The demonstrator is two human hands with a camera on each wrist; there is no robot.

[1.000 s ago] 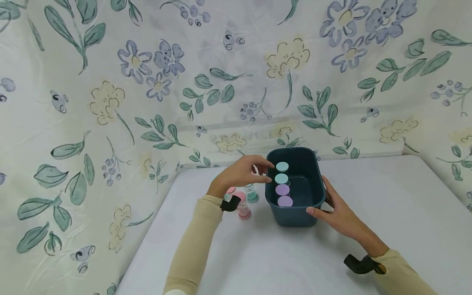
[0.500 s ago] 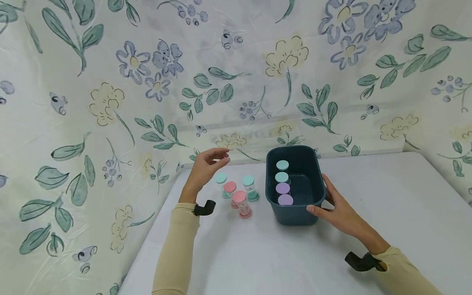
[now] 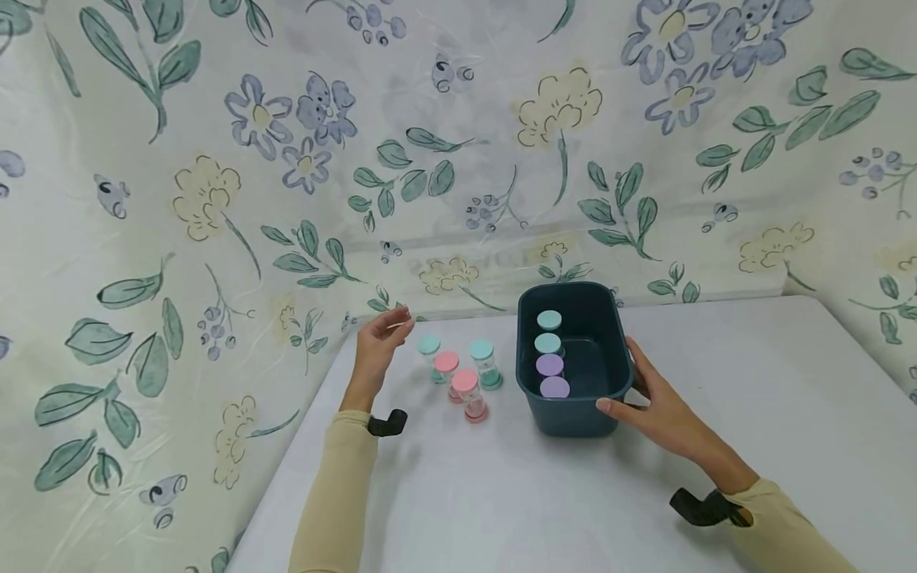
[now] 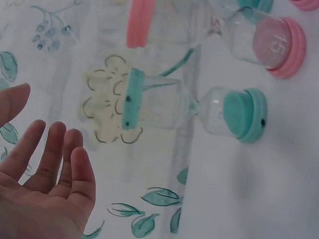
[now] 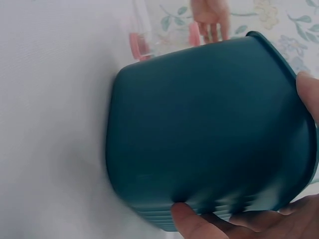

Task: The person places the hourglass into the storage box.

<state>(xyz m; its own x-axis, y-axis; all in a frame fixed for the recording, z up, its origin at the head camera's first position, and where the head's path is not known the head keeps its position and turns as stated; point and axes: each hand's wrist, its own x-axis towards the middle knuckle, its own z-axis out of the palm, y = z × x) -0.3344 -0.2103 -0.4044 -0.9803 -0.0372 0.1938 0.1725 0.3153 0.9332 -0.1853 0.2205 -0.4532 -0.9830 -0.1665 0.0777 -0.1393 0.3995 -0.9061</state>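
On a white table (image 3: 530,501) before floral sheeting (image 3: 494,143), the right grip (image 3: 662,418) holds a bin (image 3: 576,418), left grip (image 3: 374,350) relaxed.

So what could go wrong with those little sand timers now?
Two things, maybe. The four timers on the table stand close together, so if the left hand reaches for one, its fingers might knock over another. Also, the right hand grips one side of the box; if it tilts the box, the timers inside could topple, since there is room beside them.
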